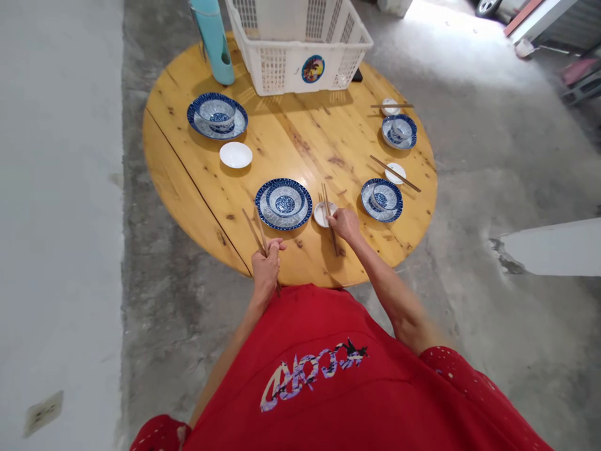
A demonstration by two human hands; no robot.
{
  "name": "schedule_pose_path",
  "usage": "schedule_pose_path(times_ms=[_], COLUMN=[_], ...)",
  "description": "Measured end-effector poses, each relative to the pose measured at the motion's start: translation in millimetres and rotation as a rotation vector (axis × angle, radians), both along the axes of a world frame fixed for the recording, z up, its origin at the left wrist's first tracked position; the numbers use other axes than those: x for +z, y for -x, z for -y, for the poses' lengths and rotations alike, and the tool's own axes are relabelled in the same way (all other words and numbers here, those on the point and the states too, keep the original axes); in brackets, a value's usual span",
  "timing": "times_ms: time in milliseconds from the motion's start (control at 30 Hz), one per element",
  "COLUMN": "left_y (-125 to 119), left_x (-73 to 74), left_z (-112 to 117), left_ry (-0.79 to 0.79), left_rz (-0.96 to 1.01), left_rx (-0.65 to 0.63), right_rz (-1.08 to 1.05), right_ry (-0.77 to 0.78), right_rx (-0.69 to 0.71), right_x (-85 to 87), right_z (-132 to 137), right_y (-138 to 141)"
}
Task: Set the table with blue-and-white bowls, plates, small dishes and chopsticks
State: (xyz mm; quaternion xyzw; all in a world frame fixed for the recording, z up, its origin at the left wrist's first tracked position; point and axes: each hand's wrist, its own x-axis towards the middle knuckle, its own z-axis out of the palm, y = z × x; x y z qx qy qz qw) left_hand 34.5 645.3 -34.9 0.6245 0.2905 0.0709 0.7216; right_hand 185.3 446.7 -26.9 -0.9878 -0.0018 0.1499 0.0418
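Observation:
My left hand [267,266] is closed round a pair of chopsticks [254,230] at the table's near edge. My right hand [344,223] pinches another pair of chopsticks [327,203] over a small white dish [320,215]; whether they touch its rim I cannot tell. Left of that dish, a blue-patterned bowl [285,202] sits on a blue-rimmed plate [282,226]. Right of my right hand is another plate [381,217] with a bowl [384,195] on it. Behind it, chopsticks [406,180] lie across a small white dish [395,169].
The round wooden table [300,138] carries a white plastic basket [282,66] and a light-blue holder [216,44] at its far side. A plate with a bowl [217,116] and a white dish [235,155] stand at left. Another setting with a bowl [400,130] is far right.

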Motion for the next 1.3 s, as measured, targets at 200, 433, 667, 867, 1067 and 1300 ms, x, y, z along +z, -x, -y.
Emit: schedule_pose_path(times_ms=[200,433,667,867,1067,1300], left_y=[5,9,12,13,13,14], left_x=[-0.1,-4.1,-4.8,-5.3,-7.4,-9.0], left_z=[-3,-5,-4,-5,-5,-7], left_ry=[-0.011,-0.011,-0.01,-0.009,-0.014,-0.006], left_rz=[-0.002,-0.007,-0.025,-0.023,-0.027,-0.026], left_rx=[0.012,0.011,0.014,0.014,0.017,0.015], right_rz=[0.011,0.019,0.017,0.022,0.017,0.044], right_ry=[-0.024,-0.042,-0.042,-0.038,-0.026,-0.027], right_rx=[-0.009,0.013,0.025,0.025,0.008,0.01], right_x=[-5.1,-5.0,-4.9,-6.9,-8.5,-13.2], right_z=[-5,-6,-7,-9,-10,-10], right_y=[1,3,2,2,0,-2])
